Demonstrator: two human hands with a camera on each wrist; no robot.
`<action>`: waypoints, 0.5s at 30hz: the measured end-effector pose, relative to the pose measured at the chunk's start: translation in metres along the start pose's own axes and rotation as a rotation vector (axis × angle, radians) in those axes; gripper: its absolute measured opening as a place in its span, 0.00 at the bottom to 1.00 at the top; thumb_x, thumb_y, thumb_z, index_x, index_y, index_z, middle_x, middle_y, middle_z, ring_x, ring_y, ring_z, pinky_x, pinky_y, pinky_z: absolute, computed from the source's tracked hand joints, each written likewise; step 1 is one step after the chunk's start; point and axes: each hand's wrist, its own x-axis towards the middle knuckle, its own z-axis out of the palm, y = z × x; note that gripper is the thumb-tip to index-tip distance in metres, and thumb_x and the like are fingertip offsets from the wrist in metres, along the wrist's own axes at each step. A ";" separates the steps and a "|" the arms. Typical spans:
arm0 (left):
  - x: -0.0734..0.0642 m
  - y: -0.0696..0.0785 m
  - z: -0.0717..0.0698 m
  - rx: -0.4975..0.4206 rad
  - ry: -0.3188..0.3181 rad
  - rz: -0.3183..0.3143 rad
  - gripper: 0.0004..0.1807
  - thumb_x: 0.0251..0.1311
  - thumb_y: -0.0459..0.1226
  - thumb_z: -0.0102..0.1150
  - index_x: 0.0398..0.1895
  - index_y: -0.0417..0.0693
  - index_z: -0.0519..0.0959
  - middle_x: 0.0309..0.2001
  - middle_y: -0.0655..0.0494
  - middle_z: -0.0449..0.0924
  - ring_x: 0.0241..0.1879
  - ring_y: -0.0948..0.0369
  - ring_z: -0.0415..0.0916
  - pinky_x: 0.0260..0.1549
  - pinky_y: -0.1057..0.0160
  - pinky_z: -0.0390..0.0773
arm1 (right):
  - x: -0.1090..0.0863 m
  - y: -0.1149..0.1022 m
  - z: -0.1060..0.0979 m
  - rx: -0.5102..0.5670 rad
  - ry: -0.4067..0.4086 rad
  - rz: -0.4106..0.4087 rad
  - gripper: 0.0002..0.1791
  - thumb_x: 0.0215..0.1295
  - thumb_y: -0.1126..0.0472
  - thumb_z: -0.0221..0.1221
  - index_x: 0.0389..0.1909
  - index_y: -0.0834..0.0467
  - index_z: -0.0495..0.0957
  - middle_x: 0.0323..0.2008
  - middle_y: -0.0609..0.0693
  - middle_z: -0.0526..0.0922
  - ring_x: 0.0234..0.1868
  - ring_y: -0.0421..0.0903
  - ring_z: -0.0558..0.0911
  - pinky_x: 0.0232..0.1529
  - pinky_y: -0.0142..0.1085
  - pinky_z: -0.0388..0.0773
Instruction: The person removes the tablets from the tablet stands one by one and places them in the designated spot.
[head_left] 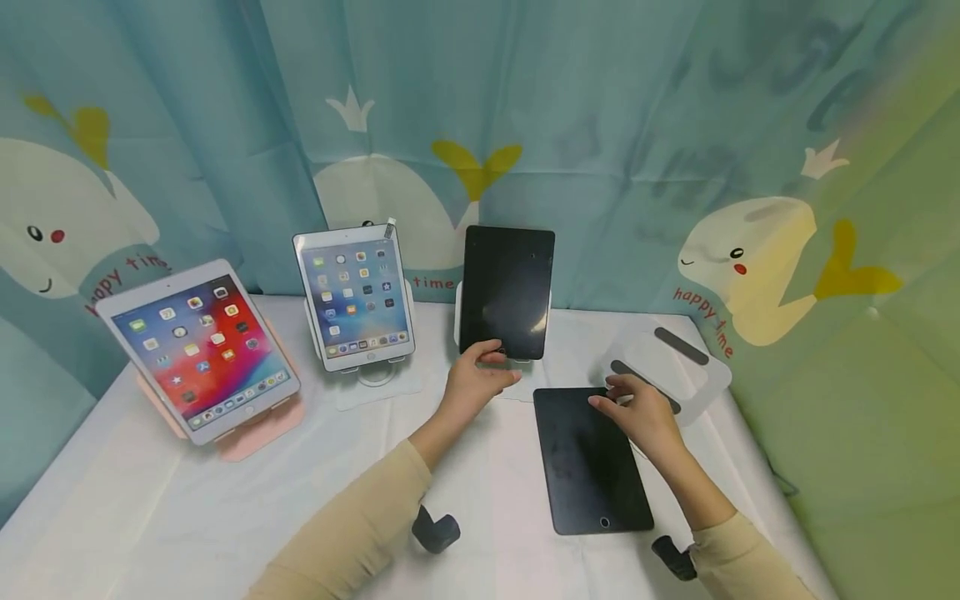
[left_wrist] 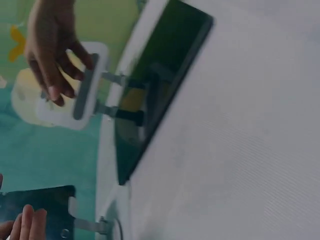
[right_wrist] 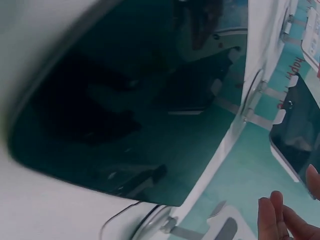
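A black tablet leans upright on a white stand at the back. My left hand is at its lower edge, fingers loosely bent, holding nothing; whether the fingertips touch the screen I cannot tell. Another black tablet lies flat on the table, its round button toward me. Over its far right corner in the head view is my right hand, fingers loosely bent around nothing. The left wrist view shows the right hand in front of a white stand with grey pads, apart from the flat tablet.
Left of the upright black tablet, a white tablet with a lit-looking icon screen rests on a stand. Farther left, another white tablet leans on a pink stand. A blue whale-print curtain hangs behind the white table.
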 end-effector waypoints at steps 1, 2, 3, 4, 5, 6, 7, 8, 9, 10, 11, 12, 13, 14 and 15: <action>0.000 0.002 -0.001 -0.013 0.006 0.006 0.33 0.51 0.33 0.68 0.62 0.40 0.69 0.52 0.40 0.76 0.42 0.54 0.81 0.40 0.61 0.80 | 0.001 -0.002 0.001 0.009 0.006 -0.003 0.25 0.58 0.57 0.64 0.52 0.68 0.75 0.40 0.62 0.82 0.41 0.59 0.82 0.37 0.47 0.79; -0.001 0.004 -0.003 -0.023 0.011 0.016 0.33 0.51 0.33 0.68 0.62 0.40 0.69 0.52 0.40 0.75 0.43 0.53 0.81 0.41 0.60 0.80 | 0.002 -0.003 0.001 0.020 0.013 -0.006 0.25 0.58 0.57 0.64 0.52 0.68 0.75 0.39 0.62 0.82 0.40 0.59 0.83 0.36 0.46 0.79; -0.001 0.007 -0.005 -0.030 0.019 0.019 0.33 0.51 0.33 0.68 0.63 0.40 0.69 0.53 0.41 0.75 0.44 0.52 0.80 0.43 0.59 0.80 | 0.002 -0.005 0.002 0.034 0.021 -0.007 0.24 0.58 0.58 0.65 0.52 0.68 0.75 0.39 0.62 0.82 0.40 0.58 0.83 0.36 0.45 0.79; -0.001 0.009 -0.006 -0.033 0.028 0.021 0.34 0.51 0.34 0.68 0.63 0.41 0.69 0.53 0.41 0.75 0.46 0.52 0.80 0.44 0.59 0.80 | 0.003 -0.007 0.002 0.050 0.028 -0.006 0.24 0.58 0.58 0.65 0.52 0.68 0.75 0.39 0.62 0.82 0.39 0.58 0.83 0.36 0.44 0.79; 0.000 0.010 -0.008 -0.036 0.037 0.021 0.34 0.51 0.33 0.68 0.63 0.41 0.69 0.53 0.42 0.75 0.47 0.52 0.80 0.45 0.59 0.79 | 0.004 -0.009 0.002 0.063 0.038 -0.004 0.24 0.58 0.58 0.65 0.52 0.68 0.76 0.39 0.62 0.82 0.39 0.58 0.83 0.36 0.43 0.79; 0.000 0.011 -0.010 -0.036 0.048 0.022 0.34 0.51 0.33 0.68 0.63 0.42 0.69 0.53 0.42 0.75 0.47 0.52 0.80 0.45 0.59 0.79 | 0.005 -0.011 0.003 0.075 0.048 -0.002 0.24 0.58 0.59 0.65 0.52 0.67 0.76 0.39 0.61 0.82 0.38 0.57 0.83 0.35 0.42 0.79; 0.001 0.013 -0.012 -0.038 0.059 0.022 0.34 0.51 0.33 0.68 0.63 0.42 0.69 0.54 0.43 0.75 0.47 0.52 0.79 0.46 0.59 0.79 | 0.006 -0.013 0.003 0.091 0.056 0.002 0.24 0.58 0.59 0.65 0.52 0.67 0.76 0.39 0.62 0.82 0.38 0.57 0.83 0.34 0.40 0.79; 0.002 0.014 -0.014 -0.041 0.072 0.024 0.34 0.51 0.33 0.68 0.63 0.42 0.69 0.54 0.43 0.75 0.47 0.52 0.79 0.46 0.59 0.79 | 0.006 -0.014 0.003 0.105 0.063 0.005 0.24 0.58 0.59 0.65 0.52 0.67 0.75 0.39 0.62 0.82 0.38 0.57 0.83 0.34 0.39 0.78; 0.003 0.014 -0.016 -0.050 0.087 0.025 0.34 0.51 0.33 0.68 0.63 0.43 0.69 0.54 0.44 0.75 0.47 0.52 0.79 0.46 0.60 0.79 | 0.007 -0.016 0.003 0.117 0.069 0.010 0.24 0.58 0.58 0.65 0.53 0.66 0.75 0.40 0.62 0.82 0.39 0.57 0.83 0.34 0.37 0.78; 0.004 0.015 -0.017 -0.060 0.102 0.031 0.34 0.51 0.32 0.68 0.63 0.42 0.69 0.54 0.44 0.75 0.47 0.52 0.79 0.45 0.61 0.79 | 0.007 -0.017 0.004 0.130 0.074 0.013 0.24 0.58 0.58 0.65 0.53 0.66 0.75 0.40 0.62 0.82 0.39 0.56 0.83 0.34 0.36 0.78; 0.004 0.016 -0.019 -0.083 0.115 0.036 0.34 0.51 0.31 0.67 0.64 0.42 0.69 0.54 0.44 0.75 0.47 0.52 0.79 0.44 0.61 0.80 | 0.008 -0.018 0.004 0.139 0.081 0.014 0.24 0.59 0.58 0.64 0.54 0.65 0.75 0.41 0.62 0.82 0.38 0.56 0.82 0.34 0.36 0.77; 0.005 0.017 -0.020 -0.107 0.127 0.041 0.34 0.51 0.30 0.67 0.64 0.42 0.68 0.54 0.44 0.74 0.47 0.52 0.78 0.43 0.61 0.80 | 0.009 -0.019 0.005 0.149 0.086 0.015 0.24 0.59 0.58 0.64 0.54 0.65 0.74 0.41 0.61 0.82 0.38 0.56 0.82 0.34 0.35 0.77; 0.006 0.018 -0.021 -0.130 0.137 0.050 0.34 0.51 0.30 0.67 0.64 0.42 0.68 0.54 0.44 0.74 0.48 0.52 0.78 0.42 0.61 0.81 | 0.010 -0.020 0.005 0.157 0.092 0.013 0.24 0.59 0.58 0.64 0.55 0.64 0.74 0.41 0.61 0.82 0.38 0.55 0.82 0.34 0.34 0.77; 0.006 0.019 -0.021 -0.149 0.144 0.057 0.34 0.52 0.29 0.66 0.65 0.42 0.67 0.54 0.44 0.73 0.48 0.51 0.78 0.41 0.62 0.81 | 0.011 -0.021 0.005 0.167 0.096 0.012 0.24 0.60 0.58 0.64 0.55 0.64 0.74 0.41 0.61 0.82 0.38 0.55 0.82 0.34 0.34 0.77; 0.007 0.020 -0.022 -0.163 0.149 0.066 0.34 0.52 0.29 0.66 0.65 0.42 0.67 0.55 0.44 0.73 0.49 0.51 0.77 0.41 0.62 0.81 | 0.012 -0.021 0.006 0.180 0.101 0.011 0.24 0.60 0.58 0.64 0.55 0.64 0.74 0.42 0.62 0.82 0.38 0.56 0.82 0.34 0.33 0.77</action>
